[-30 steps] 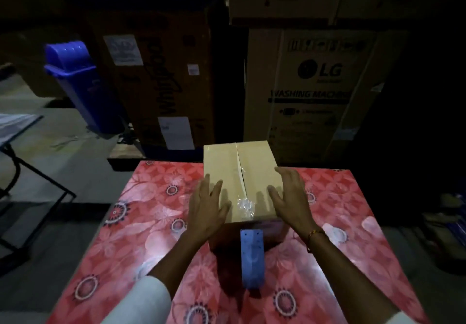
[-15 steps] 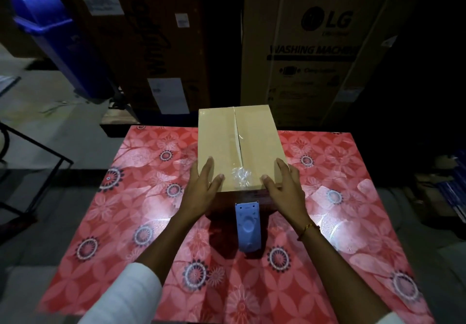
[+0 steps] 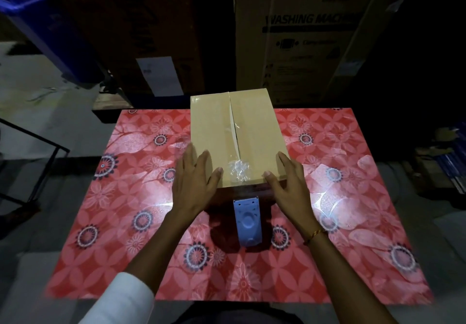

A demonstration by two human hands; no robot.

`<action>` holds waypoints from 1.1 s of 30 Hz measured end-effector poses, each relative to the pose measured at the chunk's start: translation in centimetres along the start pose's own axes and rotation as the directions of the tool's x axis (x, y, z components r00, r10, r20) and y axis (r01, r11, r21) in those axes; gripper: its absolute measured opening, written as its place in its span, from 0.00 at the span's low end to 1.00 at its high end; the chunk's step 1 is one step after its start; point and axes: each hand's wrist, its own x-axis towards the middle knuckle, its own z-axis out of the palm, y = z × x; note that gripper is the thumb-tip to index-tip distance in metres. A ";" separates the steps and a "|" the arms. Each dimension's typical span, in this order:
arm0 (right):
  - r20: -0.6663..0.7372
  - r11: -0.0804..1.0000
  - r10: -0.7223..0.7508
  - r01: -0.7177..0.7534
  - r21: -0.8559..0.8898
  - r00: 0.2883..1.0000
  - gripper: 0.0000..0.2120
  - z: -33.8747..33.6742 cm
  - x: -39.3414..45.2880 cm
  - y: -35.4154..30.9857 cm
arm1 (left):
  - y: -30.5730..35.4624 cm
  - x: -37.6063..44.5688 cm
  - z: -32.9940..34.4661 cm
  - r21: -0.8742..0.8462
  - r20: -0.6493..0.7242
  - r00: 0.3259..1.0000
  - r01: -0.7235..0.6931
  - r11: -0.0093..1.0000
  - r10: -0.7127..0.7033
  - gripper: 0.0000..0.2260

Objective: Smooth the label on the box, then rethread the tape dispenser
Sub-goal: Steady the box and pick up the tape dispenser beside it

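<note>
Two flat hands bracket the near end of one taped box.

Fingers spread and loose, gripping nothing: the left hand (image 3: 195,185) lies over the near-left corner of the box (image 3: 235,139), the right hand (image 3: 287,185) over the near-right, likely to steady it while pressing down the crinkled clear tape (image 3: 239,171) between the thumbs. One blue tape dispenser (image 3: 247,220) waits just in front, on the red floral tablecloth (image 3: 126,197). No label is discernible.

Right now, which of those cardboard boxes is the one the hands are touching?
The small plain box on the red floral table. Left hand and right hand rest at its near corners; the large printed cartons stand untouched behind.
</note>
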 end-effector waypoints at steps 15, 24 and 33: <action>0.063 0.936 0.278 -0.285 0.204 0.958 0.26 2.1 -9.8 2.0 | 3.7 5.3 1.9 0.154 0.180 0.930 -0.348 0.925 0.320 0.30; 0.083 0.972 0.226 -0.230 0.043 0.971 0.54 6.0 -10.2 -0.3 | 3.4 4.5 2.8 0.224 0.164 0.931 -0.358 0.906 0.327 0.33; -0.022 0.976 0.212 -0.211 0.061 0.977 0.39 8.0 -10.9 -1.1 | 3.4 4.7 2.7 0.227 0.186 0.923 -0.374 0.899 0.337 0.33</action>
